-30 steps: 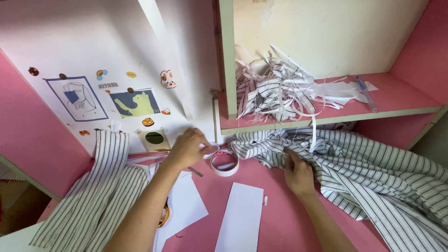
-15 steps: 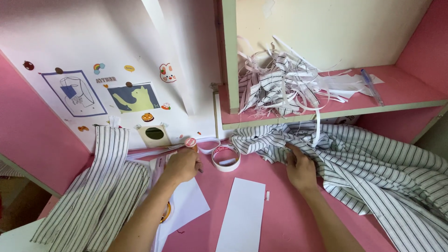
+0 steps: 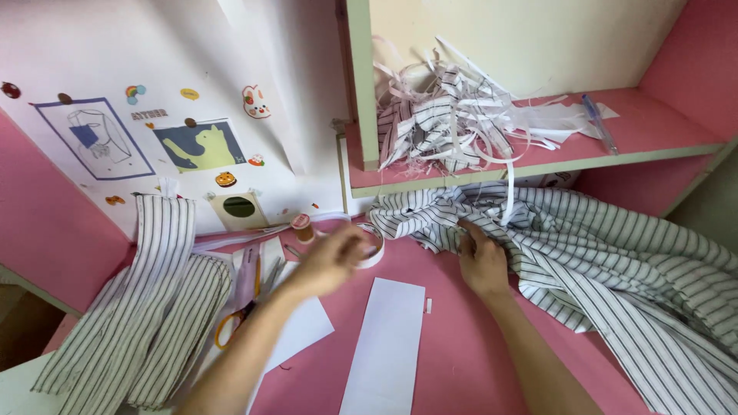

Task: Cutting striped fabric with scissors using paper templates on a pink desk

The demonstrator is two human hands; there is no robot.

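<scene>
table: pink table (image 3: 469, 361), matte, small scraps on it
left hand: left hand (image 3: 327, 261) blurred, hovering over the table just beside the tape roll (image 3: 370, 244); fingers curled, can't tell if they grip anything
right hand: right hand (image 3: 483, 265) lying flat on the striped cloth (image 3: 607, 261), fingers spread, pressing its edge to the table
striped cloth: white with dark stripes, crumpled, covers the right side of the table and runs off the lower right corner
tape roll: white ring, flat on the table between the two hands, near the back
paper: long white paper strip (image 3: 387, 346) in front of the hands; second white sheet (image 3: 304, 327) partly under the left forearm
left side: folded striped pieces (image 3: 146, 307) stacked at the left table edge; scissors (image 3: 238, 319) with orange-yellow handles beside them; thread spool (image 3: 301, 227) near the wall
shelf: pink shelf (image 3: 661, 134) with pale green edge, above the cloth; holds a pile of cut strips (image 3: 453, 123), striped and white, some hanging over the edge; pen (image 3: 598, 123) to the right
wall: white wall (image 3: 192, 61) behind the table, stickers and small drawings (image 3: 146, 142) on it; pink panels either side
</scene>
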